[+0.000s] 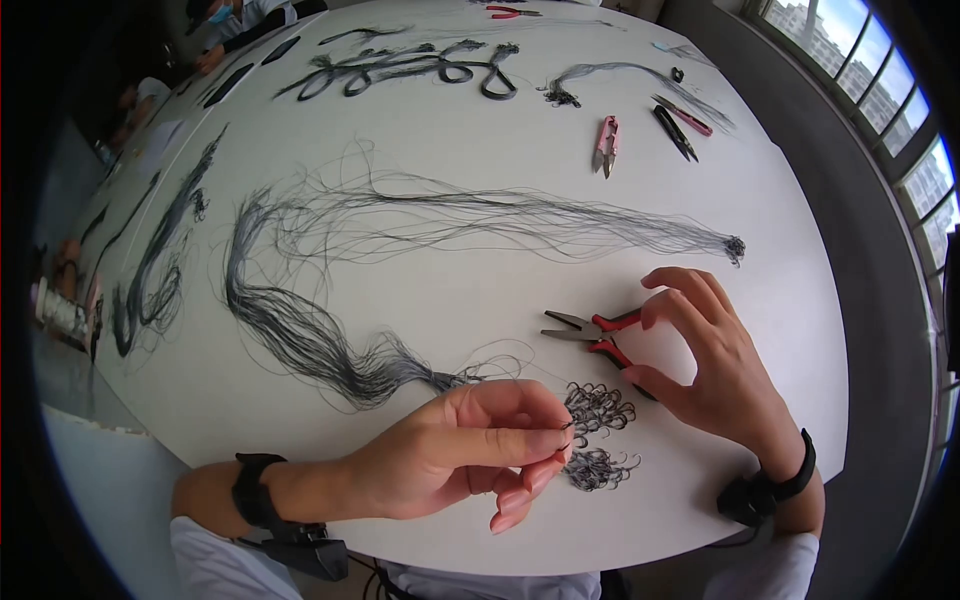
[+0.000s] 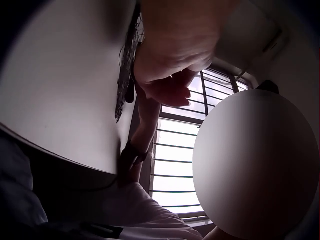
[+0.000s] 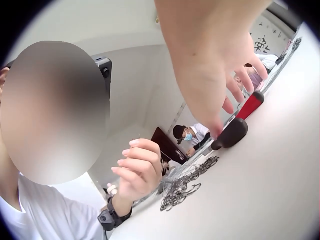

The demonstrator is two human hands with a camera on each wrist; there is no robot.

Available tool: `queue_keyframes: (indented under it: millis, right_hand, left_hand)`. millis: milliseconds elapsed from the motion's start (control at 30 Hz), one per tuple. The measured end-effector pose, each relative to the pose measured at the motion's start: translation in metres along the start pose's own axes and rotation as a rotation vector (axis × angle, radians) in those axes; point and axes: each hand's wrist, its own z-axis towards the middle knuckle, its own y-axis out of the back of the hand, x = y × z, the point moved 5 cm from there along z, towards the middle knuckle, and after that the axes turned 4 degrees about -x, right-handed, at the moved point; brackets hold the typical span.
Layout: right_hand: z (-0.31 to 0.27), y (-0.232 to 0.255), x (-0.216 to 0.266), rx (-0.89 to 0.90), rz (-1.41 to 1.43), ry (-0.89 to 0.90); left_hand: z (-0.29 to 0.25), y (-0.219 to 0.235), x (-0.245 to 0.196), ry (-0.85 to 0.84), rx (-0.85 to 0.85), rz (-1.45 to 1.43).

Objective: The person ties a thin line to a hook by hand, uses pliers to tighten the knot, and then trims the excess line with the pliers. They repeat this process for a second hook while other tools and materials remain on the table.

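Observation:
My left hand [image 1: 470, 445] pinches a small dark hook [image 1: 566, 428] between thumb and forefinger; a thin line runs near it. Pliers with red and black handles [image 1: 612, 322] lie on the table, jaws apart, pointing left. Over their handles is my right hand [image 1: 715, 360], fingers spread and bent, thumb by the lower handle; in the right wrist view the thumb of the right hand [image 3: 215, 85] is close to a handle [image 3: 235, 134], contact unclear. Piles of dark hooks [image 1: 600, 408] lie just right of the left hand, partly behind it. A bundle of dark lines [image 1: 320, 345] stretches away to the left.
Pink snips [image 1: 607, 147], black snips [image 1: 676, 134] and another pink-handled pair [image 1: 684, 115] lie toward the back right. More line bundles [image 1: 430, 65] lie along the far side, another [image 1: 165, 250] at the left. A clump of hooks [image 1: 735, 249] ends the long lines. Other people sit at the far left.

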Motion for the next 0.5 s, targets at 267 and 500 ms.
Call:
queue_keyframes:
  millis: [267, 500]
  right_hand:
    - [0.001, -0.011, 0.0, 0.003, -0.113, 0.129]
    - [0.0, 0.003, 0.007, 0.116, 0.597, 0.076]
  left_hand:
    - [0.004, 0.006, -0.008, -0.009, -0.059, -0.031]
    - [0.002, 0.004, -0.008, 0.008, 0.055, -0.051]
